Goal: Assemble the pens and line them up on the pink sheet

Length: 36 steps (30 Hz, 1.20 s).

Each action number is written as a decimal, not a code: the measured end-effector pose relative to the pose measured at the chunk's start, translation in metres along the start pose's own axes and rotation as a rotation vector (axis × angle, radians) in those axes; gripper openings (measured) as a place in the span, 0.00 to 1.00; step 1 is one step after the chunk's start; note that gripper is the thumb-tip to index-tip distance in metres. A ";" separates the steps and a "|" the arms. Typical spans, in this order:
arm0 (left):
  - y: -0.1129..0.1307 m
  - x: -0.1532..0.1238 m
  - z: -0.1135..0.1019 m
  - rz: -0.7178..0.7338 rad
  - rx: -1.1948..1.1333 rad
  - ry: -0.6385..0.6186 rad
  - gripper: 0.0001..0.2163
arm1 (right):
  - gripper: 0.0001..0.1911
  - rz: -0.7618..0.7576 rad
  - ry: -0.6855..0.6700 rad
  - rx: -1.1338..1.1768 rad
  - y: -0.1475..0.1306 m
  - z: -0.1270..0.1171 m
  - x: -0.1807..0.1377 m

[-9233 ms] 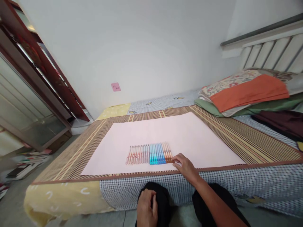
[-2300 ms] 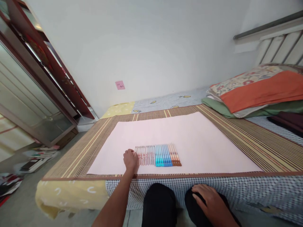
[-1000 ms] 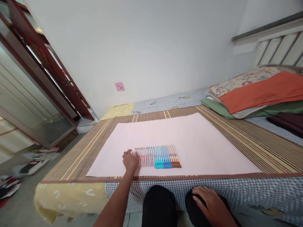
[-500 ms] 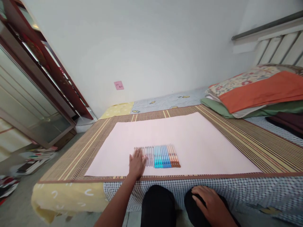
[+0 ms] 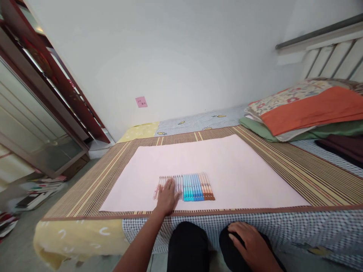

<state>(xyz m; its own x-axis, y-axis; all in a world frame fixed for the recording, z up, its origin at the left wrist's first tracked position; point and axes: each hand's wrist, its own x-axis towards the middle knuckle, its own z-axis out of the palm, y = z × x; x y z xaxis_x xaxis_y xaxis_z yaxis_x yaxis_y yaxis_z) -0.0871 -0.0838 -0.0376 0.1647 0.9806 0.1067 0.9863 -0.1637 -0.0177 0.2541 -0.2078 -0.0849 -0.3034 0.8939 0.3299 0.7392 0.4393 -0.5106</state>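
Note:
A row of pens [image 5: 193, 186] lies side by side on a large pale pink sheet [image 5: 227, 166]: clear and pink ones at the left, blue in the middle, orange-brown at the right. My left hand [image 5: 168, 195] lies flat and open on the clear pens at the row's left end, fingers stretched forward. My right hand [image 5: 249, 245] rests open, palm down, on my right knee in black trousers, below the bed's edge. It holds nothing.
The sheet lies on a striped bamboo mat [image 5: 306, 170] over a checked bedsheet [image 5: 283, 226]. Folded orange and green bedding [image 5: 306, 109] is stacked at the right. A glass-door cabinet [image 5: 34, 121] and books on the floor [image 5: 31, 192] stand at the left.
My left hand has slid right from the row's left end onto the clear pens and flattened out. One pink pen now sticks out askew at the left. My right hand stays on my knee.

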 end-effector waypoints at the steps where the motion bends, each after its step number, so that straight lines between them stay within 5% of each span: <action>1: 0.000 0.000 0.001 0.007 -0.006 -0.014 0.30 | 0.08 0.000 0.001 0.002 0.000 0.000 0.000; 4: -0.002 0.000 -0.001 0.021 -0.061 -0.008 0.29 | 0.09 0.002 0.000 0.007 0.000 0.000 0.000; 7: -0.012 0.000 -0.010 -0.007 -0.207 0.135 0.25 | 0.09 0.007 -0.005 0.009 -0.001 -0.002 0.000; 12: -0.044 -0.014 -0.020 -0.337 -0.445 0.485 0.23 | 0.09 0.004 0.002 0.018 -0.004 -0.006 0.002; 20: -0.065 -0.051 0.004 -0.498 -0.456 0.421 0.15 | 0.09 0.008 -0.036 0.023 -0.004 -0.005 0.003; 36: -0.059 -0.053 0.003 -0.582 -0.557 0.422 0.10 | 0.09 0.015 -0.033 0.034 -0.006 -0.006 0.003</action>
<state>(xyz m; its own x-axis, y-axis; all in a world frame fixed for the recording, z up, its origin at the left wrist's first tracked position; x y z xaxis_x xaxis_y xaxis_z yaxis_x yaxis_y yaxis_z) -0.1540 -0.1258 -0.0451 -0.4810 0.8215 0.3062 0.7532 0.2085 0.6239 0.2521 -0.2084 -0.0761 -0.3126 0.9027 0.2958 0.7231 0.4281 -0.5422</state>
